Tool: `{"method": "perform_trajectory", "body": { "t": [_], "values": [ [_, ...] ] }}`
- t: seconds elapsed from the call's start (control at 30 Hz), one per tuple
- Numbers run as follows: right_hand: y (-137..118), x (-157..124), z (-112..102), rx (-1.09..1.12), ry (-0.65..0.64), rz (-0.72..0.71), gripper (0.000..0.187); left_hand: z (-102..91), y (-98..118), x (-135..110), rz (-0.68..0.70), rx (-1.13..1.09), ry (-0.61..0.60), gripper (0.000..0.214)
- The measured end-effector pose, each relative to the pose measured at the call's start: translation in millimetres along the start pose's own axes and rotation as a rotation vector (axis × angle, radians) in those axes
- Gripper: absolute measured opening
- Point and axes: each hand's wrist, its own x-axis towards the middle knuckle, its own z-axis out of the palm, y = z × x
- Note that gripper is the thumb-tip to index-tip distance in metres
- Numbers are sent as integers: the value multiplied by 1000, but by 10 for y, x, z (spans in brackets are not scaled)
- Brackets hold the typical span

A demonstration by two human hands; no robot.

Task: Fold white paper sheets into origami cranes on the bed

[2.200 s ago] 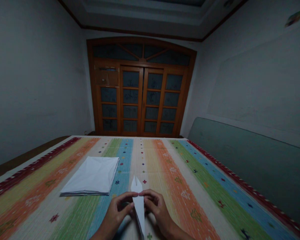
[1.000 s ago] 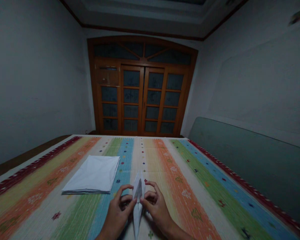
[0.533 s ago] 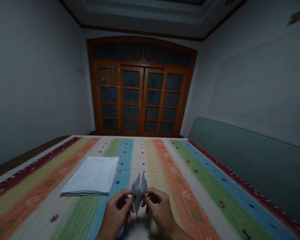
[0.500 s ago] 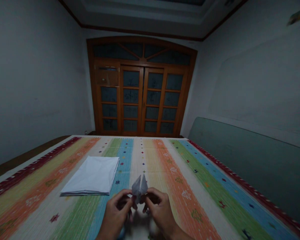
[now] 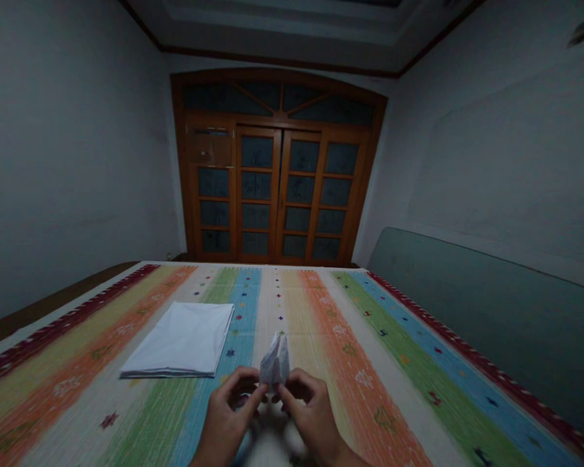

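While stretching toward arched wooden glazed doors (image 5: 277, 194), a striped woven bedspread (image 5: 394, 370), with a flat stack of white paper (image 5: 178, 340) left of centre (square, neatly folded); closer in, a small folded paper figure (image 5: 275, 362) upright just above the bedspread, pinched between left hand (image 5: 228, 412) and right hand (image 5: 311, 412), both curled narrowly around it.

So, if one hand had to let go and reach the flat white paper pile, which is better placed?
Probably the left hand: it sits on the side of the folded white paper model nearest the flat white paper pile, while the right hand is farther away, beyond the model.
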Motion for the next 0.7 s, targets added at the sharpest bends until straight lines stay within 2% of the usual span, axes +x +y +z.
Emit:
{"method": "perform_trajectory", "body": {
  "t": [0.17, 0.27, 0.4, 0.57, 0.7],
  "values": [
    [54, -14, 43, 123, 19, 59, 51, 7, -37, -7, -21, -13, 5, 53],
    [98, -9, 46, 162, 32, 88, 59, -3, -106, -8, 32, 2, 0, 46],
    [113, -1, 20, 106, -23, 77, 41, -29, -197, -23, 126, 76, -38, 39],
    [107, 6, -30, 56, -79, 15, 21, -71, -296, -41, 185, 178, -114, 40],
    [133, 6, -48, 12, -99, 25, 15, -106, -361, -36, 237, 243, -112, 42]
  ]
}}
